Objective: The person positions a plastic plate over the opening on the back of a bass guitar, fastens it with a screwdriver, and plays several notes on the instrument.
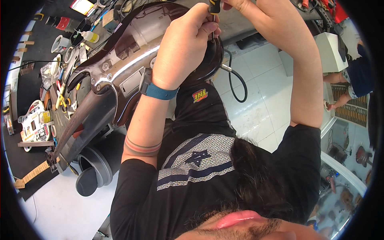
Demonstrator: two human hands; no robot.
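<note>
A glossy dark brown electric guitar [134,50] lies on its front with its back up, its neck [86,116] running down to the left. Near the body's right end, a screwdriver [215,7] with a black and yellow handle stands upright, its shaft pointing down at the body. The fingers of my left hand [188,40] are closed around the shaft, low near the guitar. At the top edge my right hand [248,10] has its fingertips at the handle; part of that hand is cut off. What the tip meets is hidden.
A black cable [240,86] with a metal plug joins the guitar's edge. Scissors [62,100], a small bottle [90,37] and other tools crowd the left bench. A grey bin [98,166] stands below the neck. Another person's arm [340,100] shows at right beside a glass case [340,168].
</note>
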